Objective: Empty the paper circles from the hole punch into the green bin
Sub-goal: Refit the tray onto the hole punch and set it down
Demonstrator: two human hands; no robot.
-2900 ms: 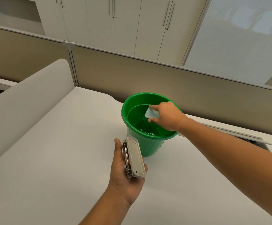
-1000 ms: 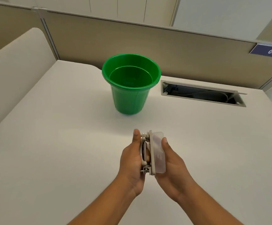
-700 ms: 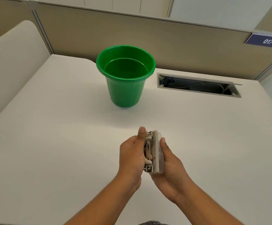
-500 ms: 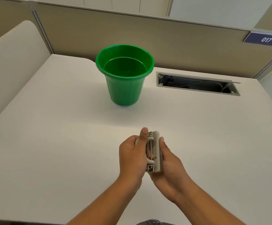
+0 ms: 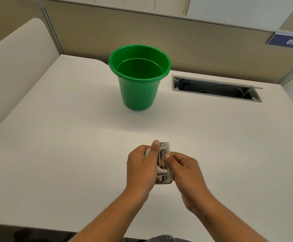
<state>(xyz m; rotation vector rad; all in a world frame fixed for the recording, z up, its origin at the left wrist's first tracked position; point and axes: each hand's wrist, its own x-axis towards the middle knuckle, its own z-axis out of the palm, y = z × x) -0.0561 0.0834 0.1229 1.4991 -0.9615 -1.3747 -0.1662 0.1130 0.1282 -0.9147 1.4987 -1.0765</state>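
Both hands clenched on hole punch [image 5: 164,163], well short of green bin [image 5: 139,75]: L hand [image 5: 142,169] steadies, R hand [image 5: 186,172] should press tray evenly till seated.

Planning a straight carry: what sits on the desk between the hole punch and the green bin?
Nothing: in the head view, only bare white desk lies between the hole punch and the bin.

a plain bright green bin [image 5: 138,91] is seen on an off-white desk [image 5: 55,137]; the hole punch [image 5: 165,165] is coloured pale grey-beige, with silver metal rods; the partition [image 5: 159,35] is shown in tan; white digits are printed on a dark blue sign [image 5: 289,41].
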